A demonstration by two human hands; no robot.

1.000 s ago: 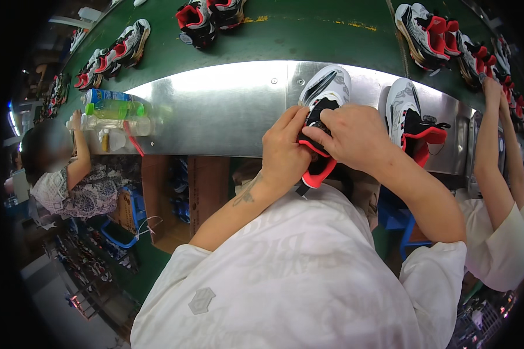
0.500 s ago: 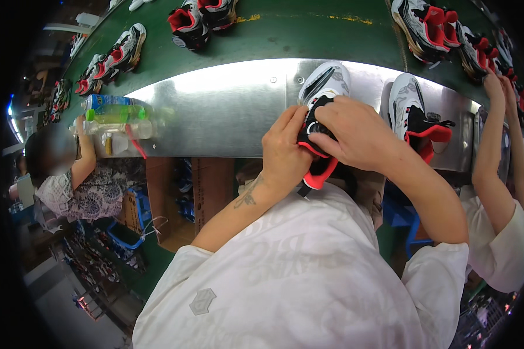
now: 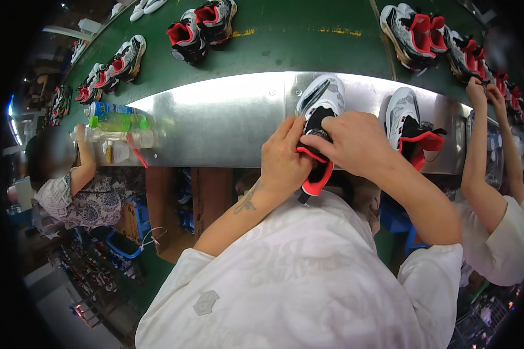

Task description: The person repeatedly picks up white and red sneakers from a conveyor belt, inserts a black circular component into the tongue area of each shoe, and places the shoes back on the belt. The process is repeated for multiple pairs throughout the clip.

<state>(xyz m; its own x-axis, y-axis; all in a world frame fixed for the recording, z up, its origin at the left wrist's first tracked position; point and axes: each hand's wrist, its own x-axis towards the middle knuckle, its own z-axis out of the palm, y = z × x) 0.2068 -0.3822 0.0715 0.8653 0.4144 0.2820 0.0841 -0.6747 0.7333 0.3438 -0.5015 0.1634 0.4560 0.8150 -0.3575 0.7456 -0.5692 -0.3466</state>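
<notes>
Here, your left hand point(image 3: 285, 156) grips the shoe point(image 3: 329, 93), likely to steady it, opening point(image 3: 314, 188) toward you for access by your right hand point(image 3: 358, 141), fingers pinching its upper point(image 3: 315, 121).

Counter point(image 3: 215, 125): sheet metal, smooth and glossy, strong glare along its far edge, screw head point(image 3: 297, 92) also metal. Green surface point(image 3: 297, 55) behind it: matt, scuffed, yellow paint marks point(image 3: 340, 31) worn patchy. Shoe point(image 3: 330, 96): smooth toe with slight sheen, black section looks like cloth, red lining soft and matt. Second shoe point(image 3: 403, 106): same finishes. Bottles point(image 3: 121, 121): see-through glossy plastic. Box point(image 3: 212, 195): brown, matt, looks like cardboard. Shirt point(image 3: 308, 273): matt white cloth, creased.
</notes>
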